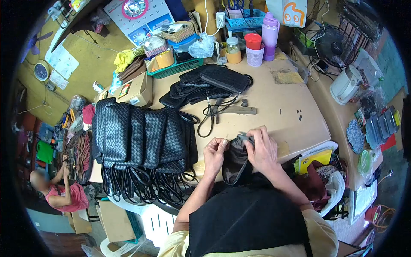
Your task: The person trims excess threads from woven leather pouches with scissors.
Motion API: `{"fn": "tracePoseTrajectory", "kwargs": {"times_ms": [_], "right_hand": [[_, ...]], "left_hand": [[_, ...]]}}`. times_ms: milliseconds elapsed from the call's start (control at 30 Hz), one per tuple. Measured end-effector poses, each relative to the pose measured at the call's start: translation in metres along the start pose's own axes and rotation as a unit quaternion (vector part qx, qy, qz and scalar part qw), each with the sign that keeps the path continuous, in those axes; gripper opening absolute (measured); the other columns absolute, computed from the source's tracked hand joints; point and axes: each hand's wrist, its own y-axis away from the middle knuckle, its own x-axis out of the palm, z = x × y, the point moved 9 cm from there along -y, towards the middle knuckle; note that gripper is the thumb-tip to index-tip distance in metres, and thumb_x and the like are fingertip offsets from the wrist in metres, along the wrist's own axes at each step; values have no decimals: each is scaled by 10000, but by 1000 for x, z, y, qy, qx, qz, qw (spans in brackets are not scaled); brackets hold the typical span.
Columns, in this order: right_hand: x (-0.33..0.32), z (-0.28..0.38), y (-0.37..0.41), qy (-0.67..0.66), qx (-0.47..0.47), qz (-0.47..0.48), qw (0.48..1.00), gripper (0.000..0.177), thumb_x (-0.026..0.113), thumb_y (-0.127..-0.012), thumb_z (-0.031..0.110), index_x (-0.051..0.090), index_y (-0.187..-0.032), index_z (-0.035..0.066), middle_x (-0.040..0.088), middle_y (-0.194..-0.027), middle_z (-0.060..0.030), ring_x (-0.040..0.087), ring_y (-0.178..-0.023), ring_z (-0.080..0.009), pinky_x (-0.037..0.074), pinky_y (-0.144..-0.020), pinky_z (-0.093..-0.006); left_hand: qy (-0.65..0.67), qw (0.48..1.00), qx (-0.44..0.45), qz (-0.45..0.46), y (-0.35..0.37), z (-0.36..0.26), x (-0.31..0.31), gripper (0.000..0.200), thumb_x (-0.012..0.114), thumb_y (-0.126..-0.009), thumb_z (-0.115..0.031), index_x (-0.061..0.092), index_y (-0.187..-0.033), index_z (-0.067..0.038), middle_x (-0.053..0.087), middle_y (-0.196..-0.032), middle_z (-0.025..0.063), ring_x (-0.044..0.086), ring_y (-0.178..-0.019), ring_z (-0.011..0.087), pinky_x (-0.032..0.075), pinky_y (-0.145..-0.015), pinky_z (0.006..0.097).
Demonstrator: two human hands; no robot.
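Note:
A dark pouch (pixel 234 159), its brown lining showing at the mouth, lies at the table's front edge between my hands. My left hand (pixel 215 156) is closed in a pinch beside the pouch's left rim, and a thin strand shows above the fingertips; I cannot tell what it is. Bent over the right side of the pouch, my right hand (pixel 263 150) has its fingers closed around a small grey tool (pixel 244 137) at the upper rim. Ahead of them lie a hammer (pixel 233 110) and several black woven pouches (pixel 214 83) with wrist loops.
Black woven bags (pixel 145 135) are stacked at the left, their straps (pixel 141 182) hanging over the edge. A green basket (pixel 175 70), a purple bottle (pixel 269 36) and a red-lidded cup (pixel 254 53) stand at the back. Another person (pixel 68 195) is far left; bags (pixel 319 180) sit right.

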Motion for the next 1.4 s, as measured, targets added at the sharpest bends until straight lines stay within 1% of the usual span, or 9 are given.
{"fn": "tracePoseTrajectory", "kwargs": {"times_ms": [167,233,367,533,600,800,867,1100,1400], "right_hand": [[11,24,11,24,-60,79,995,267,692,-728,94,519,-930,74,522,-910,-101,581,-755,-312,456,-659,-413],[21,11,9,56,-55,73,994,266,691,-728,89,516,-927,73,524,-901,-92,584,-732,-310,464,-650,-414],[30,-9,4,-12,7,120,993,246,660,-775,123,524,-976,85,525,-926,-93,596,-806,-301,472,-696,-414],[43,-38,-2,-175,66,184,965,249,680,-781,136,594,-1009,82,569,-979,-80,606,-870,-294,480,-735,-383],[36,-31,-8,-193,10,159,968,206,683,-782,128,611,-962,58,577,-961,-89,609,-852,-285,485,-723,-358],[20,-20,9,-206,101,182,956,243,712,-754,149,601,-956,74,565,-940,-72,612,-811,-278,487,-695,-386],[16,-9,10,-137,29,146,979,251,718,-742,97,598,-958,53,565,-927,-80,622,-761,-224,521,-623,-297],[32,-17,11,-144,46,126,981,259,705,-759,164,590,-982,101,552,-919,-60,614,-773,-273,489,-654,-387],[29,-3,15,-81,-46,72,993,209,707,-751,122,606,-927,73,565,-897,-67,619,-774,-265,508,-667,-379]], "left_hand": [[31,999,-35,13,3,8,5,168,596,-906,-128,592,-808,9,628,-814,55,536,-721,94,432,-691,233],[-260,952,159,-9,6,-22,7,131,575,-905,-86,592,-832,21,630,-946,95,549,-821,102,433,-745,246],[-49,997,35,54,-6,7,9,94,559,-906,-57,570,-864,26,615,-989,93,511,-806,86,415,-722,235],[-66,996,-1,63,5,-6,16,179,565,-928,-149,545,-829,-1,593,-791,29,503,-708,55,419,-643,209],[-109,993,20,40,7,-16,18,155,569,-923,-125,545,-837,1,535,-670,-5,476,-586,54,398,-534,208],[-87,996,-17,18,2,-13,4,177,575,-921,-131,550,-806,0,543,-678,2,479,-594,61,400,-552,212],[-81,996,-20,26,2,-9,5,182,573,-923,-139,552,-806,-1,548,-689,0,475,-623,58,399,-575,215],[-76,996,2,37,1,-5,4,211,564,-934,-195,560,-821,-16,547,-731,-9,445,-636,54,384,-592,216],[-34,997,-28,62,7,-1,2,175,531,-943,-136,556,-830,-5,606,-836,35,440,-702,62,393,-668,223]]}}
